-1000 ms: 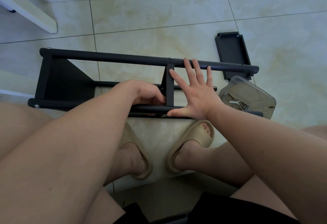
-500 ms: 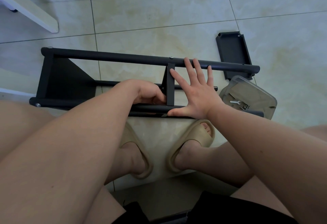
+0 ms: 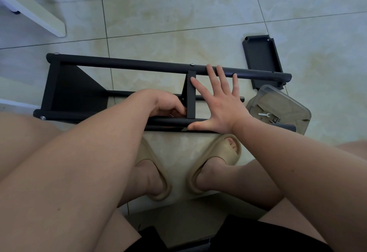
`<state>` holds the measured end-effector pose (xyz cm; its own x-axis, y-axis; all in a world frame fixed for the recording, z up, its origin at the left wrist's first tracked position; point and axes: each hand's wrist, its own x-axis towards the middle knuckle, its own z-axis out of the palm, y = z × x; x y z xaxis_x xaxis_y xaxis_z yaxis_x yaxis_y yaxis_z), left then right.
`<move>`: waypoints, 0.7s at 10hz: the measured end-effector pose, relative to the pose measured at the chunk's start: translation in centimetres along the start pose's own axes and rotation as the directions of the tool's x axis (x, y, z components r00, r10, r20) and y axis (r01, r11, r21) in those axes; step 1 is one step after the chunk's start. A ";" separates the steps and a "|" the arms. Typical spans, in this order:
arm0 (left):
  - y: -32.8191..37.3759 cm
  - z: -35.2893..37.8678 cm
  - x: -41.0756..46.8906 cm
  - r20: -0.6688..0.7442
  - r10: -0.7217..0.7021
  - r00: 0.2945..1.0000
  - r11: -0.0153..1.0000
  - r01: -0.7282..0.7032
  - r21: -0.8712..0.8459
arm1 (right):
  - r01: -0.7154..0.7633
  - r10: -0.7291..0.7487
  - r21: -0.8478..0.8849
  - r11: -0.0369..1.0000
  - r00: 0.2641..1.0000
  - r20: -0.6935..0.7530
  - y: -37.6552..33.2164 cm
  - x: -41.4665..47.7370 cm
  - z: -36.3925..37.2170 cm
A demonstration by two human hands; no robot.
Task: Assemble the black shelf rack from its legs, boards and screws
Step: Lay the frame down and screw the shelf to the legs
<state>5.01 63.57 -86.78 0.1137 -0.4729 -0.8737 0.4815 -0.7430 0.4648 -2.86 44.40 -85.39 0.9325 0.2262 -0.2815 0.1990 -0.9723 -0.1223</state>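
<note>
- head view: black shelf rack (image 3: 79,92) on its side on the tiled floor (image 3: 178,23), just beyond a pair of tan slippers (image 3: 216,160); far leg (image 3: 129,66) and near leg (image 3: 59,116) parallel, running left to right.
- end board (image 3: 53,84) fixed across both legs at the rack's left end; middle board (image 3: 191,96) standing on edge between the legs, about midway along.
- left hand (image 3: 166,104) just left of the middle board, between the legs, at the corner where board meets near leg.
- fingers curled in, thumb tip against the board's edge; cannot tell whether pinching a screw or tool, underside hidden.
- left forearm reaching in from the lower left, wrist bent down.
- right hand (image 3: 220,100) just right of the middle board, flat, spread wide, palm down, grasping nothing.
- index tip touching the board's face; middle, ring and little tips resting on the far leg; thumb lying along the near leg.
- right forearm coming in from the lower right.
- loose board (image 3: 260,59) flat on the floor beyond the rack's right end.
- clear plastic container (image 3: 288,104) beside that end, small wrench (image 3: 263,115) showing through it.
</note>
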 end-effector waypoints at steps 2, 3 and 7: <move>0.1 0.2 0.4 -0.118 0.032 0.993 0.999 -0.027 0.044 | 0.004 -0.004 0.003 1.000 1.000 -0.003 0.0 0.0 0.1; 0.1 0.1 0.1 -0.051 0.011 0.999 0.999 -0.009 0.034 | 0.007 -0.007 0.007 1.000 1.000 -0.009 0.0 0.0 0.2; 0.0 0.1 0.6 -0.063 -0.010 0.998 1.000 0.011 0.017 | 0.012 -0.011 0.012 1.000 0.999 -0.031 0.1 0.0 0.4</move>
<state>5.00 63.27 -87.31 0.1638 -0.4347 -0.8856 0.4678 -0.7561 0.4577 -2.93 44.37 -85.76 0.9392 0.2352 -0.2503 0.2061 -0.9689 -0.1370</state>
